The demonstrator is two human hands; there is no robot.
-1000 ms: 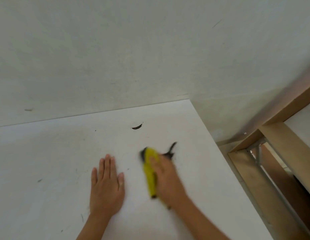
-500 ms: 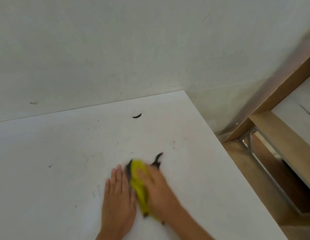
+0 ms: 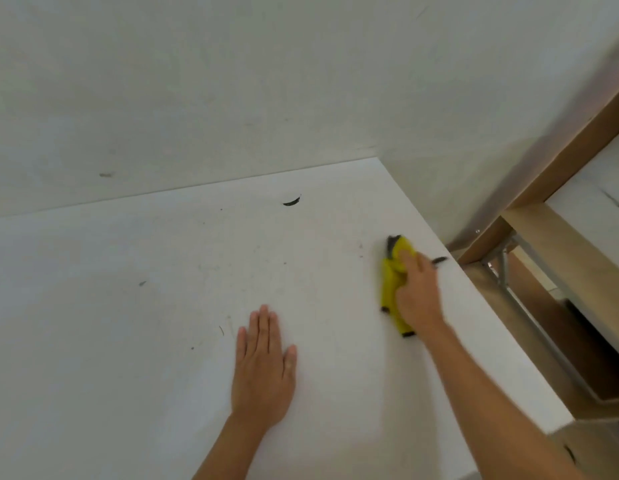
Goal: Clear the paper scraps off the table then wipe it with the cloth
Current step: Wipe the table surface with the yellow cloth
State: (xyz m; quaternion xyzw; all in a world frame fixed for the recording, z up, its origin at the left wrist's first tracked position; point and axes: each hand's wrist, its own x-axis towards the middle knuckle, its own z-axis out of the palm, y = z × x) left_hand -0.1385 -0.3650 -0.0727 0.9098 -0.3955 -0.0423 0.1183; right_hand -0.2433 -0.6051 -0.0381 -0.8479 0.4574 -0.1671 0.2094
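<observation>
A yellow cloth (image 3: 391, 278) with dark edges lies on the white table (image 3: 128, 306), close to its right edge. My right hand (image 3: 417, 292) presses down on the cloth and grips it. My left hand (image 3: 263, 362) rests flat on the table, fingers together, holding nothing, well to the left of the cloth. A small dark scrap (image 3: 292, 201) lies near the table's far edge. Several tiny specks and marks dot the surface to the left.
A white wall (image 3: 266, 81) stands right behind the table. To the right, past the table's edge, is a wooden frame (image 3: 550, 237) with a metal bracket (image 3: 502, 268) and a gap down to the floor.
My right hand has swept the cloth from beside my left hand out to the table's right edge. My left hand stays flat in place.
</observation>
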